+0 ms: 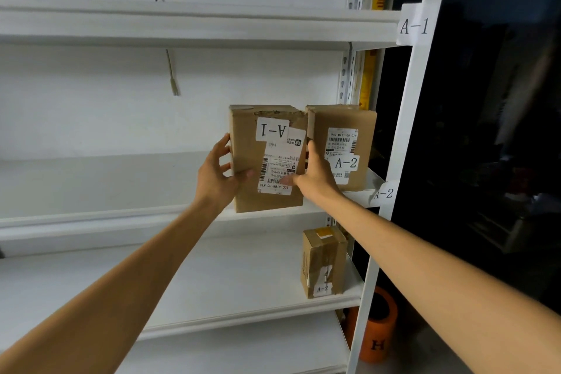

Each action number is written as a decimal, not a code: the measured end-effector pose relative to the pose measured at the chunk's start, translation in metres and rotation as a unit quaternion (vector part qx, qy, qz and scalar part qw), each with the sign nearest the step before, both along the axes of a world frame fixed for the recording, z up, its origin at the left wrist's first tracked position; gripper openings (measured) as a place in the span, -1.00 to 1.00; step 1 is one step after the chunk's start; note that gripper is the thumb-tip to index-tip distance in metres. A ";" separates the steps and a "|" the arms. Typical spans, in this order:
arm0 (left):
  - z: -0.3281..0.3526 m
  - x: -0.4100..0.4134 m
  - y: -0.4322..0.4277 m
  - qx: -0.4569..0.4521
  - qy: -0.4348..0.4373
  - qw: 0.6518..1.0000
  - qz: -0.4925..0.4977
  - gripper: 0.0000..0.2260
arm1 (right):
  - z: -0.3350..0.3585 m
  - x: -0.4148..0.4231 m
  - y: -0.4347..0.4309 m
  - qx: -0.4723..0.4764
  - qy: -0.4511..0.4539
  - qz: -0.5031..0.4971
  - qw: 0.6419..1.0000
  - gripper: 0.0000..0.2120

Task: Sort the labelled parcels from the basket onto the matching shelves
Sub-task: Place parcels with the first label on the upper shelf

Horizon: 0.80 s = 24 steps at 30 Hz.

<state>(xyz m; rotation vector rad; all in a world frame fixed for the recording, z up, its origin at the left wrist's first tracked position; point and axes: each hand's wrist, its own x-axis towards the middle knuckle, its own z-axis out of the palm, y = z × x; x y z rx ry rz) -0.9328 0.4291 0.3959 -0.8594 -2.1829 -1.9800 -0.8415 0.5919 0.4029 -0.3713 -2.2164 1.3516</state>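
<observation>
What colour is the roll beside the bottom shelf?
The roll is orange, clearest in the head view.

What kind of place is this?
Probably a parcel storeroom or sorting area: white metal shelving with paper tags reading A-1 and A-2, and a barcoded brown cardboard box labelled A-1, held by the left hand and right hand.

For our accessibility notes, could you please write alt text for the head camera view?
A person's left grip and right grip hold a cardboard parcel labelled A-1, its label upside down, at the shelf tagged A-2, beside a standing parcel labelled A-2. The A-1 shelf is above; a smaller A-2 parcel stands on the shelf below.
</observation>
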 end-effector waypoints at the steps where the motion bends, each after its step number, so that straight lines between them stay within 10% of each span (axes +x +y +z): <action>1: 0.000 -0.005 0.003 -0.003 -0.001 1.000 0.003 -0.24 | 0.000 -0.005 0.002 -0.005 0.005 0.005 1.000 -0.20; 24: -0.008 -0.071 0.023 -0.098 -0.032 0.993 0.056 -0.27 | -0.020 -0.069 0.039 0.084 -0.078 0.063 0.991 0.04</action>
